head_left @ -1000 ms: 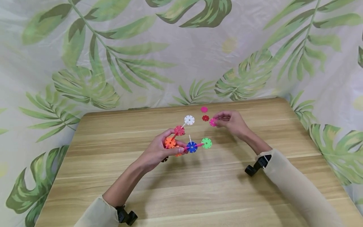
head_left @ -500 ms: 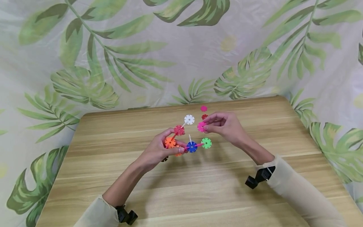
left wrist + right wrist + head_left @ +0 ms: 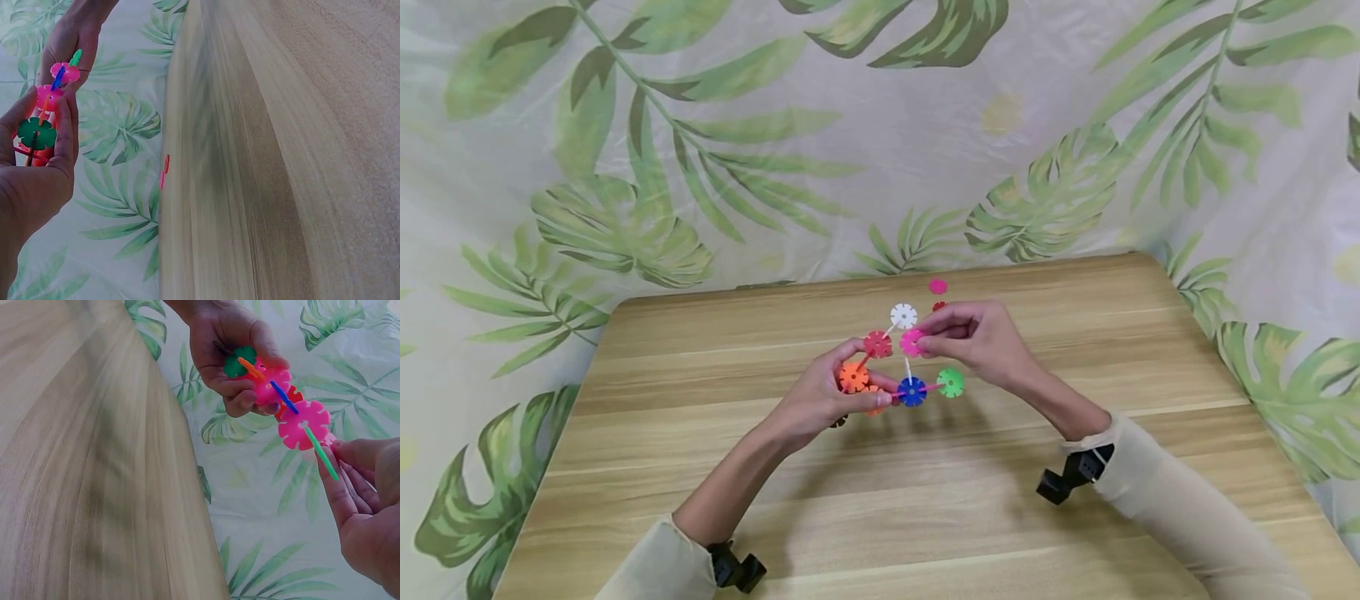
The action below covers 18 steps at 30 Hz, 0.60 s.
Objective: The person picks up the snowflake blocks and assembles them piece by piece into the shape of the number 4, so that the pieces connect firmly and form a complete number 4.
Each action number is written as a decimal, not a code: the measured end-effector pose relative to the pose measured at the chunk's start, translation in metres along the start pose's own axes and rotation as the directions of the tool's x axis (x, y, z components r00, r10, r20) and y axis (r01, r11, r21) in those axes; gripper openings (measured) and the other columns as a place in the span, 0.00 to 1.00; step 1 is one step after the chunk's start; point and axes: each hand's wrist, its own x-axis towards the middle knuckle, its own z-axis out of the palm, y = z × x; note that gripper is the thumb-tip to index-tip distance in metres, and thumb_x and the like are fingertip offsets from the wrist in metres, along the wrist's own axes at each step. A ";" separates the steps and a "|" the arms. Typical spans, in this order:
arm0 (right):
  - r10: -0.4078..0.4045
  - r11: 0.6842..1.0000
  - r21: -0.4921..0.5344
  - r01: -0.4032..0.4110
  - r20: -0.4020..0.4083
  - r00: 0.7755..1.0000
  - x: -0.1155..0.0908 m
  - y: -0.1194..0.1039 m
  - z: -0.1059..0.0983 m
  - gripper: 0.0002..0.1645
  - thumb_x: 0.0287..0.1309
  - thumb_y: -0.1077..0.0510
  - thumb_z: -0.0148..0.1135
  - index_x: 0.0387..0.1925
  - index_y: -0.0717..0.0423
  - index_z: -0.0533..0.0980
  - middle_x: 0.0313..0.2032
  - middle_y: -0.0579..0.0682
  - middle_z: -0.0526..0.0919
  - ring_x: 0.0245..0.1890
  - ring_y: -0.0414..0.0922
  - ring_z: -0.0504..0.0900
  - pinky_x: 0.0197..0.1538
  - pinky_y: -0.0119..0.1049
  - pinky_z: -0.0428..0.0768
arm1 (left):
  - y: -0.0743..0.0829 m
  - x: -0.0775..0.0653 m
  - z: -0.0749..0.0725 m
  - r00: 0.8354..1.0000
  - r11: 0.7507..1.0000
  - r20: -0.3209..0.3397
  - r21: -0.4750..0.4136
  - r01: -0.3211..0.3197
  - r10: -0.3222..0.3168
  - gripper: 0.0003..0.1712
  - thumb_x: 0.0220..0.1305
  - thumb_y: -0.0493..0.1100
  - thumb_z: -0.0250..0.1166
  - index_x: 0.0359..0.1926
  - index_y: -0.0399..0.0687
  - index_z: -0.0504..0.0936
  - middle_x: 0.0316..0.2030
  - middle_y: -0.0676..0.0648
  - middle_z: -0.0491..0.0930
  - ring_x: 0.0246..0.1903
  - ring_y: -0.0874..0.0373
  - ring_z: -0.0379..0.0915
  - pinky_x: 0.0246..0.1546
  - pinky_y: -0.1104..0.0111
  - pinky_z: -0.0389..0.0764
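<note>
My left hand [image 3: 816,396] holds a structure of notched plastic discs joined edge to edge, raised above the table. In the head view it includes a white disc [image 3: 903,316], a red disc [image 3: 877,344], an orange disc [image 3: 853,377], a blue disc [image 3: 912,391] and a green disc [image 3: 950,383]. My right hand [image 3: 985,346] pinches a pink disc [image 3: 912,342] between thumb and fingers, just above a white disc [image 3: 907,369] seen edge-on. Whether these two touch, I cannot tell. A dark green disc [image 3: 36,134] shows between the left fingers in the left wrist view.
Near the far edge of the wooden table [image 3: 715,342] lie a loose pink disc [image 3: 937,287] and a loose red disc [image 3: 939,307], partly behind the right hand. A leaf-patterned cloth [image 3: 760,208] hangs behind the table.
My right hand has moved left and slightly down, bringing the pink disc from beside the loose red disc to the structure. The left hand and its structure have hardly shifted.
</note>
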 end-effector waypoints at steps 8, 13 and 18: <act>0.047 0.999 0.019 -0.047 0.015 0.999 0.001 0.001 0.004 0.09 0.63 0.68 0.73 0.45 0.66 0.87 0.38 0.59 0.91 0.38 0.65 0.91 0.41 0.42 0.92 | 0.002 -0.001 0.000 1.000 1.000 0.016 0.011 0.000 0.000 0.35 0.67 0.37 0.75 0.70 0.46 0.70 0.51 0.40 0.90 0.51 0.49 0.88 0.50 0.67 0.87; 0.063 0.998 0.004 -0.063 0.028 0.998 0.001 0.001 0.004 0.09 0.64 0.67 0.73 0.46 0.65 0.88 0.39 0.58 0.91 0.39 0.64 0.91 0.42 0.41 0.91 | 0.002 -0.001 0.000 1.000 1.000 0.022 0.015 0.021 -0.021 0.36 0.66 0.37 0.75 0.71 0.49 0.70 0.51 0.41 0.90 0.51 0.49 0.88 0.51 0.66 0.88; 0.066 0.998 -0.014 -0.066 0.028 0.997 0.001 0.001 0.004 0.09 0.65 0.67 0.72 0.46 0.64 0.88 0.39 0.57 0.91 0.38 0.58 0.92 0.42 0.39 0.91 | 0.002 -0.001 0.000 0.999 1.000 0.027 0.014 0.025 -0.026 0.36 0.65 0.37 0.76 0.71 0.48 0.70 0.51 0.41 0.90 0.52 0.48 0.88 0.49 0.67 0.88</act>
